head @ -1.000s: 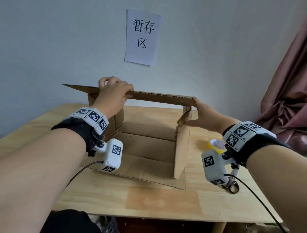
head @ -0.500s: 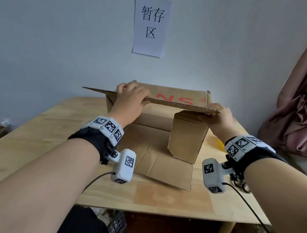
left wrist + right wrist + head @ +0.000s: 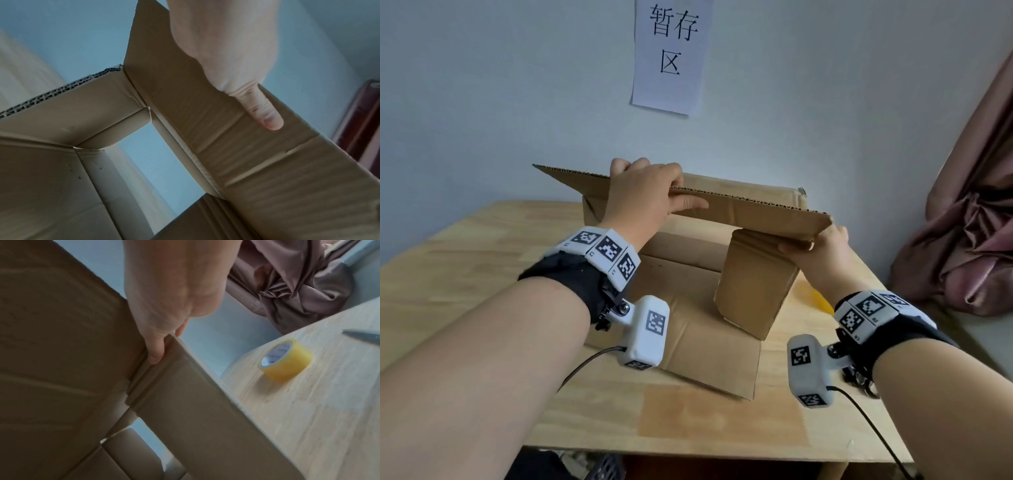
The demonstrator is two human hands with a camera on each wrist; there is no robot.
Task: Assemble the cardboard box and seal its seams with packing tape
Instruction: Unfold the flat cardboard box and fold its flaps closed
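Observation:
The brown cardboard box [image 3: 750, 212] lies on its side on the wooden table [image 3: 482, 274], open towards me. Its lower flap lies flat on the wood. My left hand [image 3: 643, 195] grips the upper flap's front edge, fingers on top. In the left wrist view the thumb [image 3: 261, 108] presses the flap's underside [image 3: 267, 162]. My right hand [image 3: 822, 250] pinches the upper flap's right corner, above the right side flap [image 3: 753, 284], which is folded inward. In the right wrist view its thumb [image 3: 156, 350] sits at the crease. The yellow tape roll [image 3: 285, 360] lies on the table to the right, mostly hidden behind my right wrist [image 3: 820, 301].
A grey pen-like tool [image 3: 362, 335] lies beyond the tape near the table's right edge. A pink curtain [image 3: 969, 222] hangs at the right. A paper sign [image 3: 671, 54] is stuck on the wall behind the box. Wrist cables trail off the table's front edge.
The right side flap has swung inward under the upper flap. My right hand has moved from the side flap to the upper flap's corner, and the upper flap now slopes down towards me.

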